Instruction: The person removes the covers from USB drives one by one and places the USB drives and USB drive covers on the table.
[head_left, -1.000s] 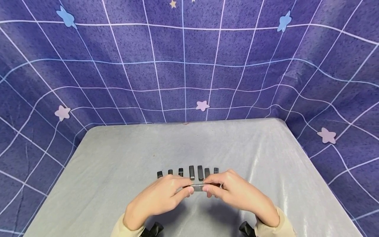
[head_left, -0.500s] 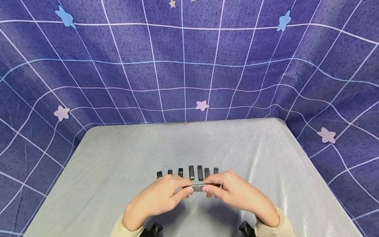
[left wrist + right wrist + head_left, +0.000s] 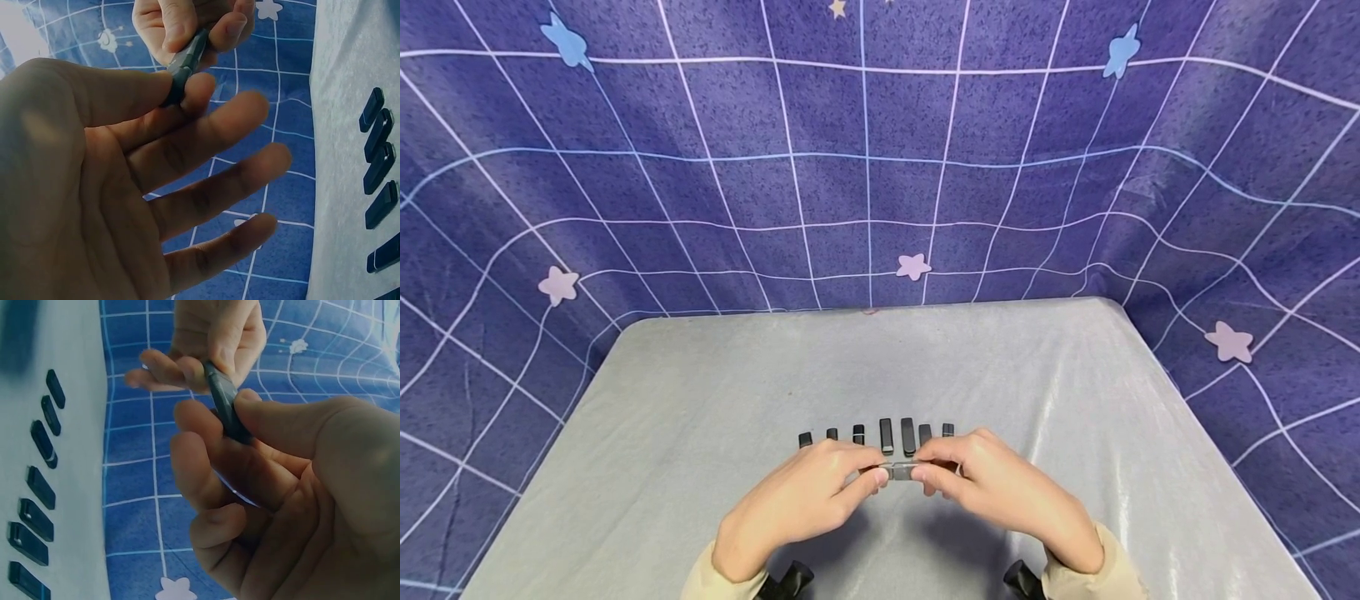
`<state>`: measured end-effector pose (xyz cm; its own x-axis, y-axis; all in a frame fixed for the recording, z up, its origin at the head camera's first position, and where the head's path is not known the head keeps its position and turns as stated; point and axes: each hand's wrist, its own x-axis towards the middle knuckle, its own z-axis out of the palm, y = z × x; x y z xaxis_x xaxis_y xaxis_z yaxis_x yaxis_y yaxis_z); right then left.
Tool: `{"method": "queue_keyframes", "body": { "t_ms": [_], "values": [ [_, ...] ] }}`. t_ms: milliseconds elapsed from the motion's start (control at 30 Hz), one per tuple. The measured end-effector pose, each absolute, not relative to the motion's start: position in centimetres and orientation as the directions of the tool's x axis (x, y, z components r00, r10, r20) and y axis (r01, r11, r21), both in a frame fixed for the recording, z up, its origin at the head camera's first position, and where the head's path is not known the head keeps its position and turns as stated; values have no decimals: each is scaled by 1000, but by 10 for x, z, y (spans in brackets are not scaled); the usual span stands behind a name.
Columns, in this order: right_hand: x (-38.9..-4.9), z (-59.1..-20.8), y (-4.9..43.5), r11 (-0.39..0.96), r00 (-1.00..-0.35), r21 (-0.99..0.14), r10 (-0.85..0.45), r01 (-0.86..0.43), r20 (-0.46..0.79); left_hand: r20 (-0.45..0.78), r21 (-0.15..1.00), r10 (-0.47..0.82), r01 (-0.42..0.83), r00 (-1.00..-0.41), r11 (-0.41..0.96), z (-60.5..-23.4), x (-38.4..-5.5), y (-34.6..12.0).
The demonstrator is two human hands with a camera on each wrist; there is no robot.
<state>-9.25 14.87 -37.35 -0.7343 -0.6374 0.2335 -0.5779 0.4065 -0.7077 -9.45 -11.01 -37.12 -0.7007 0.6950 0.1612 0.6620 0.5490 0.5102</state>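
Between my two hands is a small dark grey stick that looks like a USB stick [image 3: 902, 472], held level just above the table. My left hand [image 3: 805, 497] pinches its left end between thumb and index finger; the other fingers spread out straight in the left wrist view. The right end is pinched by my right hand [image 3: 1003, 487], with the remaining fingers curled in loosely. A seam crosses the USB stick [image 3: 225, 400] near the left hand's fingertips. Both ends are hidden by fingers.
Beyond the hands, several similar dark sticks [image 3: 886, 437] lie in a row on the grey-covered table [image 3: 700, 375]. The hands partly cover some of them. A purple-blue grid-patterned cloth [image 3: 827, 192] with stars hangs behind and at both sides.
The hands keep nearly the same place and both still hold the stick. The seam near the left fingertips shows more clearly now, with the left fingertips slightly farther left.
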Motion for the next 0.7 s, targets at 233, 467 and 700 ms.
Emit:
{"method": "queue_keyframes", "body": {
  "t_ms": [233, 467, 700],
  "values": [
    [-94, -378, 145, 426, -755, -710, -616, -561, 226, 186, 461, 683, 677, -706, 574, -377, -95, -109],
    [-94, -378, 143, 448, -760, -700, -616, -556, 210, 192, 443, 679, 680, -708, 584, -380, -97, -106],
    [-96, -380, 142, 441, -745, -688, -631, -576, 218, 236, 416, 673, 699, -701, 582, -382, -95, -102]
  ]
}}
